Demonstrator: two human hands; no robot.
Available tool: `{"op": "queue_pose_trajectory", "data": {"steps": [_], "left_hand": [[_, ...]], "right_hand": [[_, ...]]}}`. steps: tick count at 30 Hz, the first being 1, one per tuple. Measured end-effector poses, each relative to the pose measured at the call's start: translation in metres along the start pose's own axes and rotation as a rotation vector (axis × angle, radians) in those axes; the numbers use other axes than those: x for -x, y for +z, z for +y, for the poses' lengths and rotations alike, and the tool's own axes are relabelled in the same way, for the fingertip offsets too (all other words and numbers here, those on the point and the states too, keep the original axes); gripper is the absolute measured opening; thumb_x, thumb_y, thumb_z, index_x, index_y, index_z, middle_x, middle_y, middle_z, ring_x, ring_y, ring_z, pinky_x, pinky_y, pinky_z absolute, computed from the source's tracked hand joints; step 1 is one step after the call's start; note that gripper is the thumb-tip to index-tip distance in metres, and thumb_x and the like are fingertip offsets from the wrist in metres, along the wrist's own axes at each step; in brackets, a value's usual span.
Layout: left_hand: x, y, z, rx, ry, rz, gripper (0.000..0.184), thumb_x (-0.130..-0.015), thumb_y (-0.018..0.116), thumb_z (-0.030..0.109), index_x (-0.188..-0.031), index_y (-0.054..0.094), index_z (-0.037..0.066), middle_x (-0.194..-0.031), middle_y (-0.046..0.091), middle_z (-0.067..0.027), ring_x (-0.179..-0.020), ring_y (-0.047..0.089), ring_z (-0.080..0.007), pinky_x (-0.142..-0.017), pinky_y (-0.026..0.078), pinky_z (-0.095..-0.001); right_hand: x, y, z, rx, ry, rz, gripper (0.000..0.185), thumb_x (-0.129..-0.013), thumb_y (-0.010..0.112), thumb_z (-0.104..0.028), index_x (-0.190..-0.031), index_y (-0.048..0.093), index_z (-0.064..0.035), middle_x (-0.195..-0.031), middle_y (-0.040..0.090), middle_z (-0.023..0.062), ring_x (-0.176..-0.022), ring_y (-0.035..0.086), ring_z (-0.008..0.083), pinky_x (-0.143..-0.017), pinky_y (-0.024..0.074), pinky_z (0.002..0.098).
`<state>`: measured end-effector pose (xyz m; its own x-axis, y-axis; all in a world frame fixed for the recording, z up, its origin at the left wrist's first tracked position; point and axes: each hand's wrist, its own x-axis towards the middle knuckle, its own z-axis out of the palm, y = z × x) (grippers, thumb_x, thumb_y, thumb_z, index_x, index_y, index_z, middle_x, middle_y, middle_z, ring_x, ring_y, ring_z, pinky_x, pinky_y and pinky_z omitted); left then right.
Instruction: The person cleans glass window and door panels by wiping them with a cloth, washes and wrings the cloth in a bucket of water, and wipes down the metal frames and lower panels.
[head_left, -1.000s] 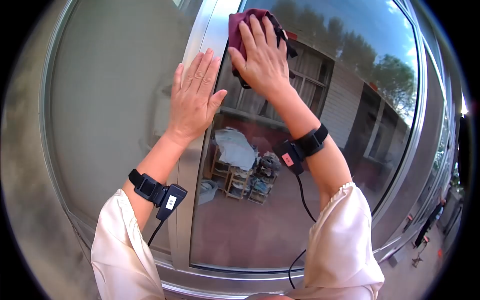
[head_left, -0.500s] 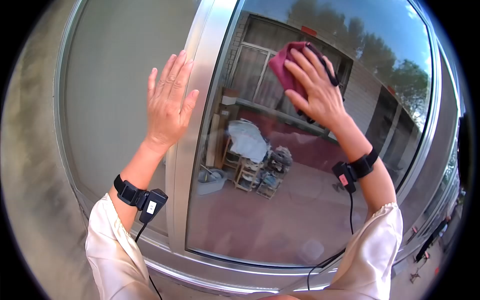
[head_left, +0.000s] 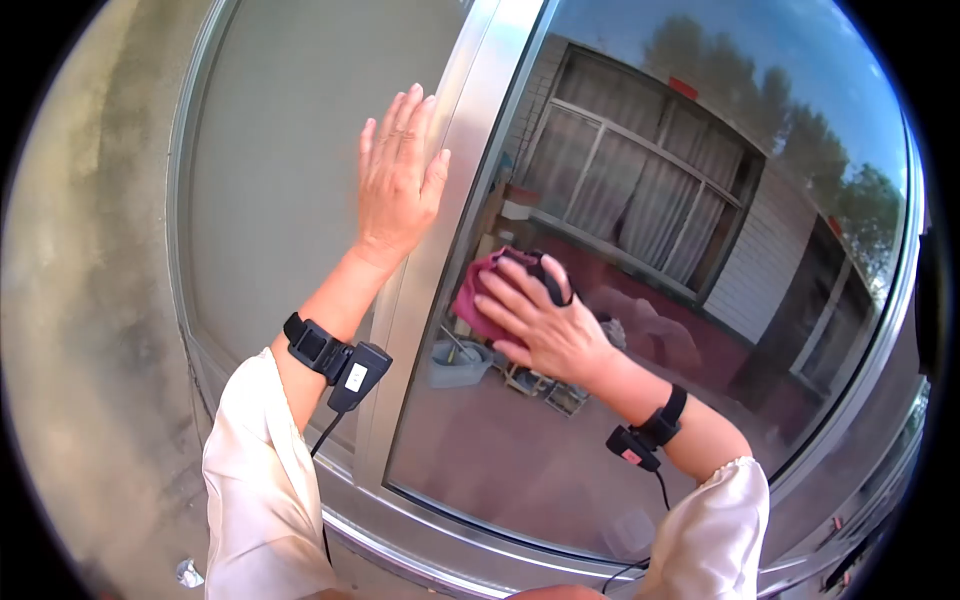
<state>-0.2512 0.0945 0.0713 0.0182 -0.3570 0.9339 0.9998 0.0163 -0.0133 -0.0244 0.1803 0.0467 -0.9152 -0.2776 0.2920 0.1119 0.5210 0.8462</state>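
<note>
My right hand (head_left: 545, 325) presses a dark red cloth (head_left: 478, 302) with a black edge flat against the dark window pane (head_left: 480, 460), near its left side. The fingers are stretched over the cloth, and part of it is hidden beneath them. My left hand (head_left: 398, 195) is open, its fingers pointing up, lying beside the silver metal frame (head_left: 470, 95) and over the edge of the grey panel (head_left: 290, 150). Nothing is in it.
Black straps with small boxes and cables sit on both forearms (head_left: 335, 300). The pane reflects a brick building, trees and sky. A rough wall (head_left: 100, 300) stands at left, and a scrap of white litter (head_left: 188, 573) lies at the lower left.
My right hand has slid the cloth down and to the left across the pane. The left hand stays by the frame, and the whole view has shifted a little.
</note>
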Motion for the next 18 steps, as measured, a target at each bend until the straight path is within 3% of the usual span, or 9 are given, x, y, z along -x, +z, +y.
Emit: {"op": "queue_pose_trajectory", "data": {"steps": [4, 6, 7, 10, 13, 14, 16, 18], "left_hand": [[0.005, 0.004, 0.012, -0.018, 0.036, -0.144, 0.050, -0.089, 0.049, 0.022, -0.136, 0.037, 0.008, -0.143, 0.035, -0.0090, -0.132, 0.032, -0.0256, -0.108, 0.020, -0.0466], [0.013, 0.010, 0.011, -0.029, 0.090, -0.179, 0.053, -0.089, 0.050, 0.022, -0.137, 0.035, 0.008, -0.143, 0.034, -0.0087, -0.133, 0.031, -0.0251, -0.109, 0.019, -0.0459], [0.010, 0.007, 0.015, -0.011, 0.098, -0.194, 0.053, -0.089, 0.050, 0.022, -0.137, 0.035, 0.008, -0.143, 0.034, -0.0087, -0.133, 0.031, -0.0251, -0.109, 0.019, -0.0459], [0.013, 0.015, 0.019, -0.074, 0.104, -0.235, 0.055, -0.089, 0.051, 0.025, -0.139, 0.033, 0.010, -0.144, 0.032, -0.0073, -0.134, 0.029, -0.0223, -0.110, 0.018, -0.0451], [0.000, 0.003, -0.021, -0.081, 0.091, -0.236, 0.055, -0.090, 0.049, 0.026, -0.140, 0.031, 0.011, -0.145, 0.032, -0.0060, -0.134, 0.028, -0.0212, -0.110, 0.018, -0.0447], [0.000, 0.002, -0.022, -0.098, 0.092, -0.218, 0.054, -0.091, 0.048, 0.027, -0.140, 0.031, 0.012, -0.145, 0.032, -0.0057, -0.134, 0.029, -0.0212, -0.109, 0.018, -0.0446], [0.001, 0.002, -0.021, -0.112, 0.093, -0.209, 0.053, -0.092, 0.047, 0.027, -0.140, 0.031, 0.012, -0.145, 0.032, -0.0054, -0.134, 0.029, -0.0212, -0.109, 0.018, -0.0445], [0.001, 0.000, -0.023, -0.130, 0.091, -0.208, 0.052, -0.093, 0.045, 0.028, -0.140, 0.031, 0.011, -0.145, 0.032, -0.0059, -0.133, 0.030, -0.0215, -0.109, 0.019, -0.0445]], "right_hand": [[0.071, 0.045, -0.084, -0.066, -0.339, -0.238, 0.057, -0.082, 0.055, -0.043, -0.129, 0.043, -0.0141, -0.136, 0.040, 0.0012, -0.128, 0.031, 0.0174, -0.107, 0.0185, 0.0403], [0.082, 0.041, -0.067, -0.195, -0.290, -0.250, 0.057, -0.081, 0.057, -0.043, -0.129, 0.044, -0.0143, -0.135, 0.041, 0.0004, -0.127, 0.033, 0.0176, -0.106, 0.0194, 0.0405], [0.085, 0.021, -0.042, -0.240, -0.234, -0.195, 0.056, -0.080, 0.058, -0.042, -0.126, 0.047, -0.0142, -0.134, 0.042, 0.0007, -0.126, 0.035, 0.0180, -0.106, 0.0200, 0.0409], [0.068, -0.062, 0.061, 0.015, 0.083, 0.047, 0.053, -0.077, 0.061, -0.041, -0.121, 0.050, -0.0152, -0.134, 0.043, 0.0045, -0.128, 0.033, 0.0209, -0.106, 0.0192, 0.0416], [0.018, -0.133, 0.166, 0.451, 0.274, 0.301, 0.053, -0.083, 0.054, -0.044, -0.127, 0.048, -0.0149, -0.136, 0.043, 0.0067, -0.129, 0.034, 0.0240, -0.106, 0.0197, 0.0426], [0.015, -0.146, 0.205, 0.566, 0.349, 0.361, 0.053, -0.088, 0.047, -0.043, -0.133, 0.042, -0.0152, -0.141, 0.038, 0.0069, -0.133, 0.029, 0.0248, -0.108, 0.0189, 0.0442], [0.006, -0.178, 0.250, 0.272, 0.651, 0.527, 0.060, -0.088, 0.044, -0.049, -0.132, 0.043, -0.0086, -0.144, 0.033, 0.0115, -0.135, 0.023, 0.0292, -0.107, 0.0181, 0.0494], [-0.009, -0.184, 0.258, 0.471, 0.918, 0.492, 0.061, -0.088, 0.044, -0.050, -0.133, 0.042, -0.0099, -0.144, 0.032, 0.0110, -0.135, 0.022, 0.0288, -0.107, 0.0180, 0.0504]]}}
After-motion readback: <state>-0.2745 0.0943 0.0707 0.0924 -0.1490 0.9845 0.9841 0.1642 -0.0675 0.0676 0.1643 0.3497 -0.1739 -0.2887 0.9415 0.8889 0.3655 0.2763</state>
